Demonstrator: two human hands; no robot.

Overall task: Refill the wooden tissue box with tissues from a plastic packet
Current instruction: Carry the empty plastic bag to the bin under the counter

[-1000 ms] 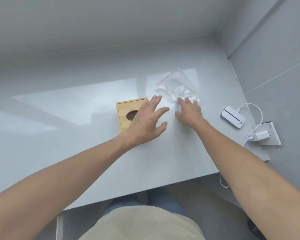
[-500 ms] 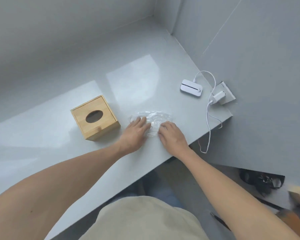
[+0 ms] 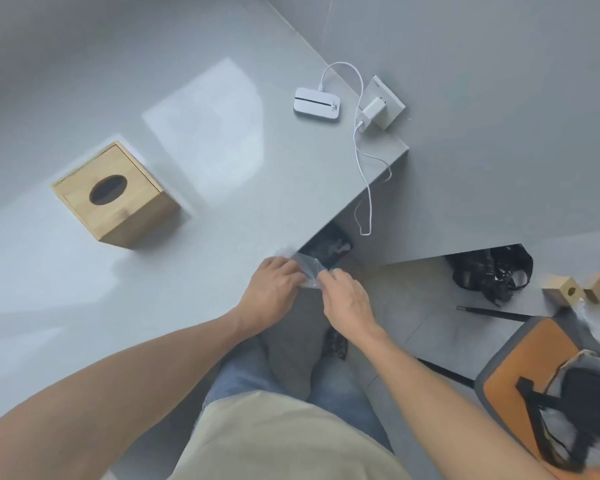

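Both hands pinch a clear packet [image 3: 309,268] at the table [image 3: 222,271] edge — left hand [image 3: 274,289] holds one side, right hand [image 3: 343,296] the other. Packet looks near empty; tissues not visible. Box [image 3: 115,195] sits well apart to the left, lid on. To do it well: keep the pinch firm, pull evenly apart — thin film slips and tears.
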